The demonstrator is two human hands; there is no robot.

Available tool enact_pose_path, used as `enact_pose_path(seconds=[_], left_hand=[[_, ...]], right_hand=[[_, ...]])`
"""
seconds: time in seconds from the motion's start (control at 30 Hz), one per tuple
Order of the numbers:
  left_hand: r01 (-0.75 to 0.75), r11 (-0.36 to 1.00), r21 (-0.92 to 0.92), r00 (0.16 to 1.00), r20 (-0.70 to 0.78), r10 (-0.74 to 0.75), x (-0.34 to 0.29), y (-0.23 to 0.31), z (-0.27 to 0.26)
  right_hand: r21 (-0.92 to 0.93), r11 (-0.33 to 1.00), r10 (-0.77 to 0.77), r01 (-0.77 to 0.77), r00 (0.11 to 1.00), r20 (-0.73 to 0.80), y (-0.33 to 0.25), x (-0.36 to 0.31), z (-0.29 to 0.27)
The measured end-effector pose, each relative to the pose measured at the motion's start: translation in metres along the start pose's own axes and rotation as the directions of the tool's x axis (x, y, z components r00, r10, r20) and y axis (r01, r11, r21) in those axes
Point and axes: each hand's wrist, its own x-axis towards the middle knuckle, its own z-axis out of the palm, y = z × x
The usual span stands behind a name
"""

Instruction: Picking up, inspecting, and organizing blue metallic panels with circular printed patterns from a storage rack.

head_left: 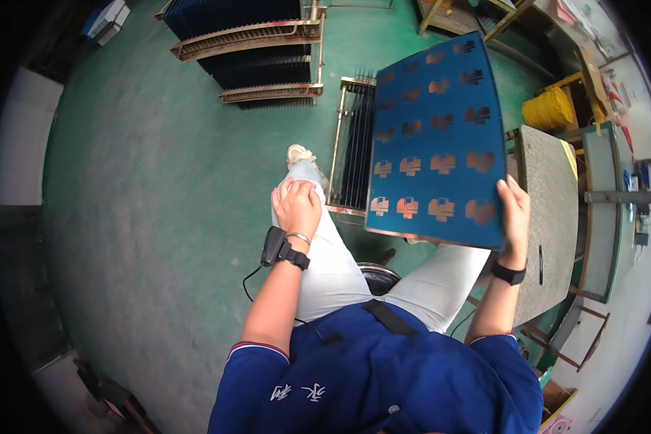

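My right hand (515,217) grips the near right edge of a large blue circuit board panel (423,148). The thumb lies on its face, and the other fingers are mostly hidden behind it. Rows of copper-coloured patches cover the panel, which is held tilted over my right leg and in front of a metal rack. My left hand (297,208) rests on my left knee with its fingers laid over the trouser leg, holding nothing. The low brass-coloured rack (338,137) has dark upright slots or sheets in it, and the panel hides its right side.
Farther off at the left stands another rack (249,40) filled with dark upright panels. To my right is a grey-topped table (550,210) with a thin black item on it. A roll of yellow material (547,110) sits beyond the table. Green floor (145,217) spreads out at the left.
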Motion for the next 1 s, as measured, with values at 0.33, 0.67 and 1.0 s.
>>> enact_pose_path(seconds=[0.33, 0.67, 1.0], left_hand=[[0.580, -0.012, -0.814, 0.805, 0.571, 0.158, -0.013, 0.035, -0.051], [0.502, 0.079, -0.861, 0.797, 0.497, 0.343, -0.028, 0.067, -0.111], [0.502, -0.088, -0.860, 0.821, 0.442, 0.361, -0.018, 0.061, -0.137]], right_hand=[[0.509, 0.859, 0.098, 0.045, 0.963, -0.251, 0.016, -0.096, -0.025], [0.660, 0.752, 0.041, -0.005, 0.998, -0.039, 0.050, -0.119, -0.047], [0.883, 0.451, -0.055, 0.132, 0.991, -0.120, 0.020, -0.089, -0.025]])
